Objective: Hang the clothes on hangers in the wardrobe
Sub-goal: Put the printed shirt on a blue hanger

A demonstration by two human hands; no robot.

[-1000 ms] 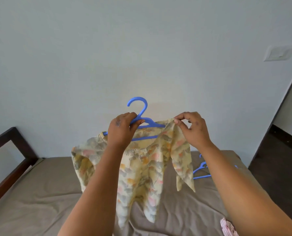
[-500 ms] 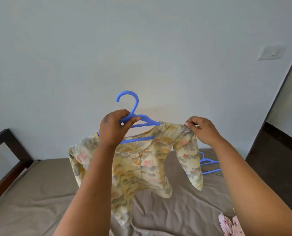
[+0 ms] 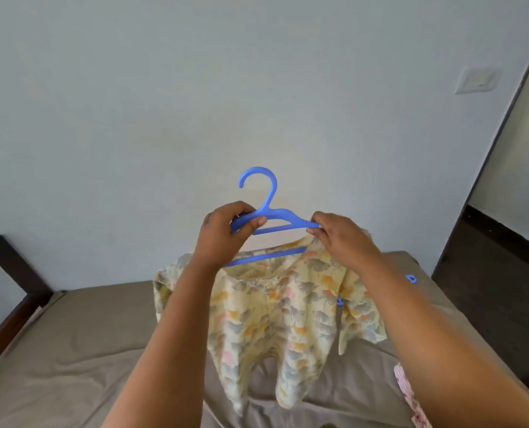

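Observation:
I hold a blue plastic hanger [image 3: 268, 208] upright above the bed, hook pointing up. My left hand [image 3: 226, 233] grips its left shoulder. My right hand [image 3: 340, 236] pinches the hanger's right tip together with the neck edge of a pale yellow floral top [image 3: 281, 310]. The top hangs from the hanger, its right shoulder slipped below the hanger's arm, its hem reaching the mattress. No wardrobe is in view.
A bed with a brown sheet [image 3: 71, 350] fills the lower frame; a dark wooden bed frame [image 3: 7, 279] stands at the left. Another blue hanger [image 3: 411, 278] lies on the bed's right side, mostly hidden. A pink patterned garment [image 3: 411, 396] shows at the lower right. A doorway opens right.
My right hand moved inward from the top's stretched right shoulder to the hanger's right tip. The right shoulder of the top dropped off the hanger's arm. The left hand kept its grip.

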